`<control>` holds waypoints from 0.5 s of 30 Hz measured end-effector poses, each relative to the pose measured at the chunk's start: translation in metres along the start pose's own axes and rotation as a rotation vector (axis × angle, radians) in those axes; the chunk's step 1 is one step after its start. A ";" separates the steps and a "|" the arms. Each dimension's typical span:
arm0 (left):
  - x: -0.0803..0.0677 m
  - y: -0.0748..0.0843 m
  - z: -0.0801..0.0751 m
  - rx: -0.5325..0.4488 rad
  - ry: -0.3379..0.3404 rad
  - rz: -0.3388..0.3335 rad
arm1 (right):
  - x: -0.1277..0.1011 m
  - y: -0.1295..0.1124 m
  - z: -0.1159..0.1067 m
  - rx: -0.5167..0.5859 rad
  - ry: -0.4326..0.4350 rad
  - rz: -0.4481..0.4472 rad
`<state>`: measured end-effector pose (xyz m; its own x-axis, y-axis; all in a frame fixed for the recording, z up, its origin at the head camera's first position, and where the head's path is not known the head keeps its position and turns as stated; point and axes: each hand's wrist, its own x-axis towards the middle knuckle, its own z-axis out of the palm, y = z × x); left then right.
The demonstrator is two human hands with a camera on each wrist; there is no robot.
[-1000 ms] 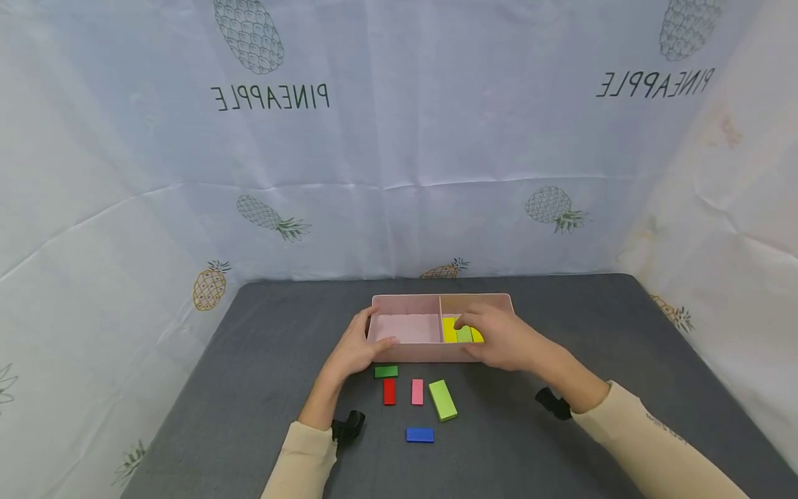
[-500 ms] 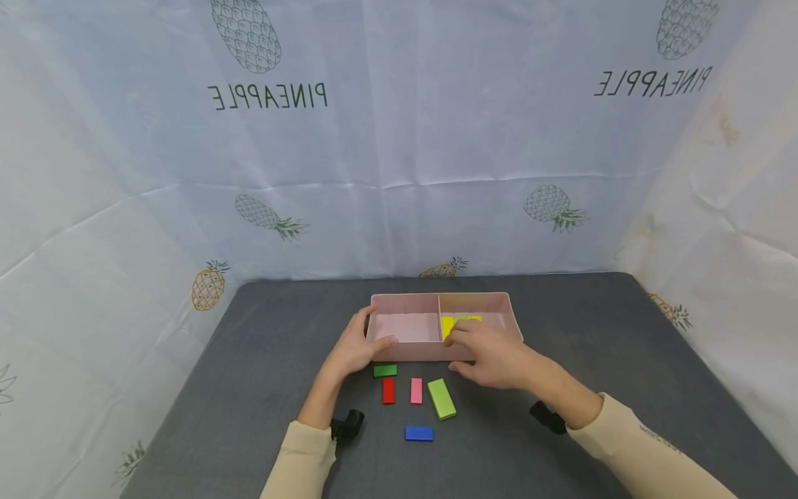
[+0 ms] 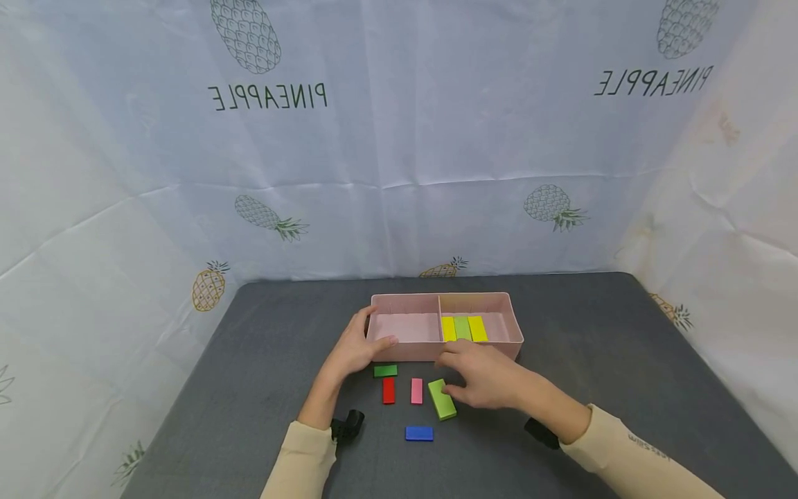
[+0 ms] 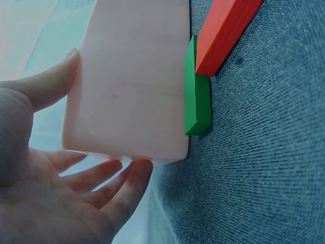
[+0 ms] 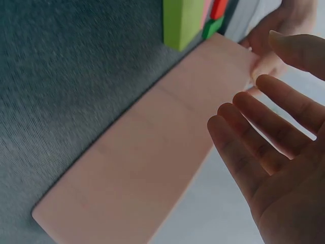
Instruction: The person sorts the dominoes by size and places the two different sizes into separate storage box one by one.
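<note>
A pink two-compartment box (image 3: pixel 405 352) stands toward the back of the table. At its left end my left hand (image 3: pixel 355 350) grips the corner; the left wrist view shows the thumb at the rim and the fingers along the end wall. The right compartment holds two yellow blocks (image 3: pixel 478 328) with a light green block (image 3: pixel 462 328) between them. My right hand (image 3: pixel 489 374), holding nothing, hovers in front of the box with fingers spread. Its thumb overlaps the far end of a lime-green block (image 3: pixel 443 403) in the head view.
Before the box lie a dark green block (image 3: pixel 385 371), a red block (image 3: pixel 389 391), a pink block (image 3: pixel 416 391) and, nearer, a blue block (image 3: pixel 419 434). A pineapple-print cloth (image 3: pixel 399 229) hangs behind the dark grey table (image 3: pixel 280 333).
My right hand has come out of the right compartment, over the front wall and toward the lime-green block, uncovering the blocks inside. The left hand stays at the box's left end.
</note>
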<state>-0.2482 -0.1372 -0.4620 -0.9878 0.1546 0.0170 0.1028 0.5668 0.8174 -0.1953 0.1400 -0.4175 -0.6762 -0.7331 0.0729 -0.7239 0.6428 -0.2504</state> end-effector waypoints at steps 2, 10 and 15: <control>0.000 0.000 0.000 0.005 0.002 0.000 | 0.000 -0.001 0.003 -0.003 -0.013 -0.005; 0.000 0.000 0.000 0.010 0.007 -0.003 | -0.001 -0.002 0.016 -0.008 -0.045 -0.036; 0.000 -0.001 0.000 -0.003 0.003 -0.006 | -0.001 -0.002 0.023 -0.002 -0.096 -0.023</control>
<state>-0.2483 -0.1375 -0.4630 -0.9887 0.1492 0.0137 0.0967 0.5654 0.8191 -0.1901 0.1339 -0.4392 -0.6434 -0.7654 -0.0143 -0.7394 0.6261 -0.2474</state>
